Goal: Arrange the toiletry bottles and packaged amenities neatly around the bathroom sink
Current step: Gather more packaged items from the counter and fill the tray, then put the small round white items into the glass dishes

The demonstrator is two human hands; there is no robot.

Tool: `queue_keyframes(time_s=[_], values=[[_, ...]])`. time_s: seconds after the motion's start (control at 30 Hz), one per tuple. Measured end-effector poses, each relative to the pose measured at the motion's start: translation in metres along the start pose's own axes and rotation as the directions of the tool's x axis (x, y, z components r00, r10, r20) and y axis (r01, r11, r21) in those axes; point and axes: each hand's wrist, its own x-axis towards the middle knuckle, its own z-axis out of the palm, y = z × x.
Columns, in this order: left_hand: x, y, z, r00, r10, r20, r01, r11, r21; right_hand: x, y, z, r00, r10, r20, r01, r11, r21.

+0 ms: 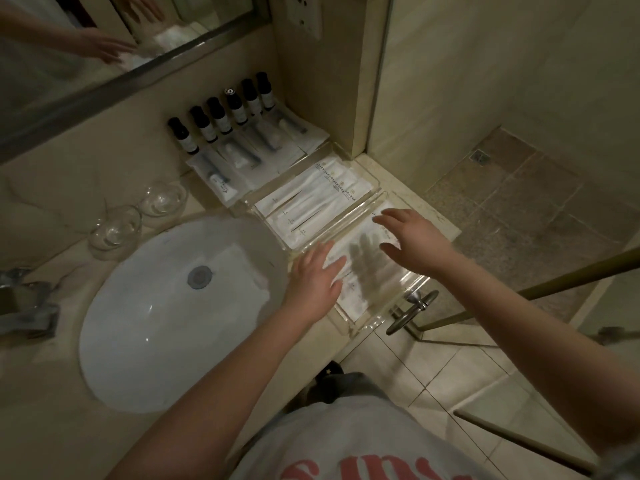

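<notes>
My left hand lies flat and spread, fingers resting on the white packets in the nearer clear tray, gripping nothing. My right hand hovers just over the same tray's far half, fingers splayed wide and empty, its shadow falling on the packets below; I cannot tell if it touches them. Just beyond, touching this tray along its long side, a second clear tray holds more long white sachets laid side by side. Behind that, flat wrapped amenities lie in a row on the counter, with six dark small bottles standing upright in a line along the wall under the mirror. To the left of the trays sits the white sink, with two clear glasses near its far rim and the tap at the left edge. A metal ring handle sits just right of the near tray, at the counter's edge.
</notes>
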Motion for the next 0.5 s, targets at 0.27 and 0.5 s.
queue_keyframes(time_s=[0.27, 0.5], values=[[-0.062, -0.079, -0.069, 0.929, -0.312, -0.197, 0.315, 0.949, -0.021, 0.029, -0.126, 0.006, 0.985, -0.152, -0.081, 0.156, 0.987, 0.047], [-0.170, -0.168, -0.076, 0.788, -0.564, -0.247, 0.546, 0.826, -0.143, 0.047, -0.258, 0.043, 0.946, -0.318, 0.059, 0.313, 0.946, 0.080]])
